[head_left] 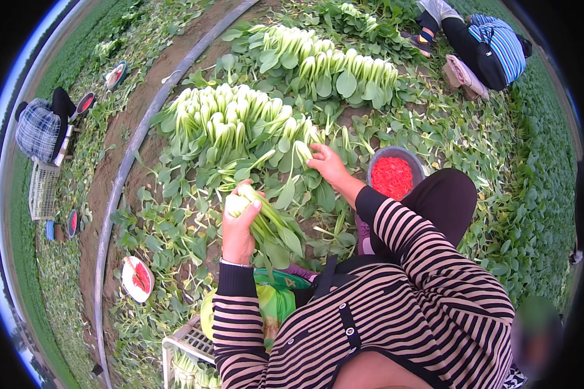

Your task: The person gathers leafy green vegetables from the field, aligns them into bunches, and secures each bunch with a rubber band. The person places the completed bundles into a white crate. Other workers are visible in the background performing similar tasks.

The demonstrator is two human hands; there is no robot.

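Observation:
My left hand [239, 227] is wrapped round a bunch of bok choy [276, 233], pale stalk ends up and green leaves trailing down to the right. To its upper right, my right hand [331, 167] has its fingertips on the pale base of a single bok choy [302, 152] at the near end of a pile. That pile of bok choy [227, 120] lies in front of me, stalk ends up. A few loose stalks [240, 170] rest between the pile and my left hand.
Beside my knee stands a grey bucket [372, 170] of red material. Another row of bok choy [334, 65] lies farther off. A hose [128, 162] curves along the left. A white dish [128, 284], a crate [170, 353] and two people [499, 48] [39, 129] are around.

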